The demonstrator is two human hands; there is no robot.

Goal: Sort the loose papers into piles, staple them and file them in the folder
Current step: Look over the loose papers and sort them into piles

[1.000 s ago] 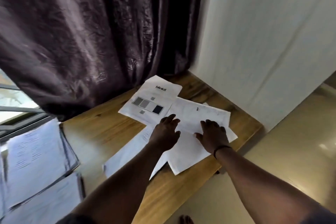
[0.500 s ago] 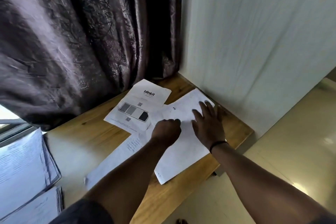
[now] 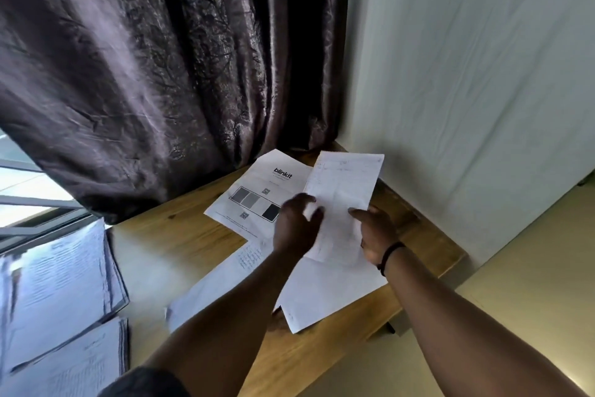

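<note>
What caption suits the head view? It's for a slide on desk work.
Both hands, left and right, lift a white handwritten sheet above loose white papers on a wooden desk.

Dark patterned curtain (image 3: 145,74) behind wooden table (image 3: 180,235); white wall (image 3: 467,90) right; window (image 3: 22,190) left.

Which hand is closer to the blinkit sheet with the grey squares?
The left hand. It overlaps the near right corner of the blinkit sheet while gripping the lifted paper. The right hand holds that paper's other edge, farther right.
</note>
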